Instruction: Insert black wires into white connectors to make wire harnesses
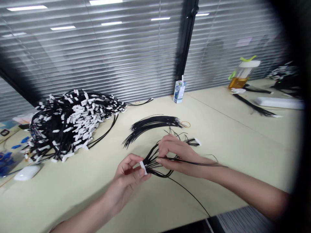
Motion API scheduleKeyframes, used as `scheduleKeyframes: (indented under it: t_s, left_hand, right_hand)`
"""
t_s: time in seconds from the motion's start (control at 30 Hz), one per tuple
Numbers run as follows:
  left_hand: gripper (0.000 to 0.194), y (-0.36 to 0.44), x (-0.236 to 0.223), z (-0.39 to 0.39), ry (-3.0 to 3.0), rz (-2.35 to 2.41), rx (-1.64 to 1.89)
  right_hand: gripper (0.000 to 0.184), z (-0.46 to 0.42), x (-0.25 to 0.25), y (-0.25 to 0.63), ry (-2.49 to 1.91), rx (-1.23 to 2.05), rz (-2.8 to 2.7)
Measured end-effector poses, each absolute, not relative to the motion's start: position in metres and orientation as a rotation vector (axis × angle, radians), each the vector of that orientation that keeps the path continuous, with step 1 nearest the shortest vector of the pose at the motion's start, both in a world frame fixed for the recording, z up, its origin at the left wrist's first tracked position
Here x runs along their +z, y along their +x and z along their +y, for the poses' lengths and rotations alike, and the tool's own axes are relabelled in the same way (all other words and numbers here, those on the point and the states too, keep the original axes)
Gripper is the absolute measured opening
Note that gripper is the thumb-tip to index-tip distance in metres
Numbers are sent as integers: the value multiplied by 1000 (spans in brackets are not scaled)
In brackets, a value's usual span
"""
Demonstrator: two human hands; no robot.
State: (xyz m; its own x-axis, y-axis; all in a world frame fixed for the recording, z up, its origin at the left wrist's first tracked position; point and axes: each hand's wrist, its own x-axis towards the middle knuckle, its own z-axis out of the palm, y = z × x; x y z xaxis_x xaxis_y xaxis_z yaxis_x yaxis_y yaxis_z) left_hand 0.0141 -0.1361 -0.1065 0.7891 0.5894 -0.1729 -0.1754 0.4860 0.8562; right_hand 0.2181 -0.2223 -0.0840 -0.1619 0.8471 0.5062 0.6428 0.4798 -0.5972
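Plainly, both hands are busy above the pale table (233, 132); the left hand (130, 174) grasps a small white plug (143, 167) between thumb and fingers, holding it just above the tabletop, nearer the front edge than the blinds (136, 58); a spray of black wires (152, 161) fans out from the plug toward the right hand (178, 153). That right hand is closed in a pinch, thumb against finger, on a single black wire (199, 162), which runs back under the wrist and past the forearm; whether its tip touches the plug is too small to tell.

Just beyond the right hand lies another white plug (198, 141) with wires on it; behind the hands rests a loose bundle of black wires (155, 123), with a rubber band (186, 124) at its right end; farther left sits a big heap of wires (73, 126) tipped with many white plugs; in front of the heap is a white mouse (27, 173), with blue pieces (7, 160) near it.

Near the blinds a drink carton (179, 92) stands upright with its straw up; well to the right is a jug (240, 77) holding amber liquid.
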Motion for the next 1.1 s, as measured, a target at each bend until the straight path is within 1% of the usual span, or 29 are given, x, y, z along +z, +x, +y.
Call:
scheduleKeyframes:
  t_s: [0.5, 0.73, 1.1]
  left_hand:
    - [16, 15, -107, -137, 991, 515, 503]
    - [15, 16, -105, -136, 1017, 542, 496]
    - [14, 17, -105, -137, 1037, 543, 494]
  right_hand:
    - [10, -222, -85, 218, -1238, 266, -1978]
    - [15, -221, -91, 210, -1250, 293, -1954]
    - [5, -215, -95, 202, -1200, 202, -1934]
